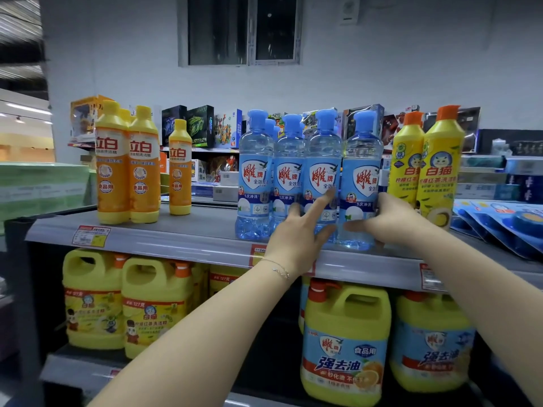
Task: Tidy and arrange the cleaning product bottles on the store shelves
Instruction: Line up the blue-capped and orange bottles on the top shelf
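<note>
Right hand (390,220) wraps the end blue bottle (362,183), left hand (296,230) splayed open on its neighbour (321,177) (holding nothing), so slide gently, labels forward.

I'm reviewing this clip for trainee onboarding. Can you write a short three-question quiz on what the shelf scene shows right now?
1. True or false: the right hand is wrapped around the rightmost blue bottle in the front row.
2. Multiple choice: which bottle stands apart from its group on the top shelf? A) the small orange bottle B) a blue bottle C) a yellow bottle with an orange cap
3. What colour are the caps of the large jugs on the lower shelf?

Key: 1. True. 2. A. 3. Orange; the left hand touches none of them.
</note>
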